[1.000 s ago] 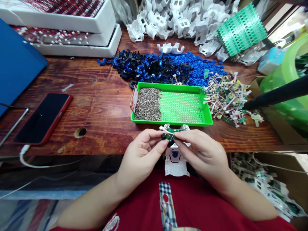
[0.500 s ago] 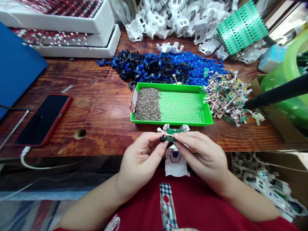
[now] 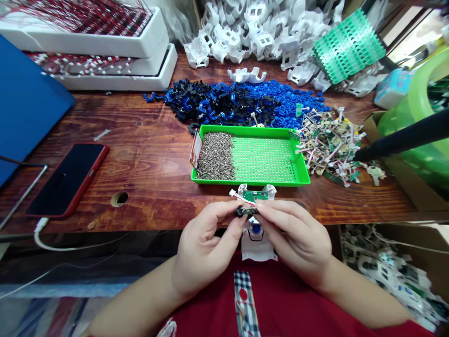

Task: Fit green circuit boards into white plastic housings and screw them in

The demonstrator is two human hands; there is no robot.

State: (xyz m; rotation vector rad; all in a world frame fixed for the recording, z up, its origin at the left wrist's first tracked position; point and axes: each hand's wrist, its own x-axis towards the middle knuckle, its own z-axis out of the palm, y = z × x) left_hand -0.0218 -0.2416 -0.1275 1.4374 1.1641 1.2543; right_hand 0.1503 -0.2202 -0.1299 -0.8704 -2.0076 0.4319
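Note:
My left hand [image 3: 206, 243] and my right hand [image 3: 293, 236] meet at the table's front edge, fingertips pinched on a white plastic toy shell [image 3: 255, 243]. A small green circuit board [image 3: 253, 195] with a red and white wire sits at the shell's top, and a small black part [image 3: 242, 211] is held between my fingertips. Just beyond my hands lies a green perforated tray [image 3: 266, 159] with a heap of small metal screws [image 3: 215, 155] in its left half.
Behind the tray lie blue and black plastic clips [image 3: 231, 100], white shells [image 3: 259, 28], and wired circuit boards [image 3: 329, 145]. A red phone [image 3: 68, 180] lies left. Foam trays [image 3: 105, 51], a green basin [image 3: 417, 112], a black rod [image 3: 403, 138] and a box of finished pieces [image 3: 389, 269] surround.
My hands and the shell have shifted slightly toward me and down in view. The grip stays the same.

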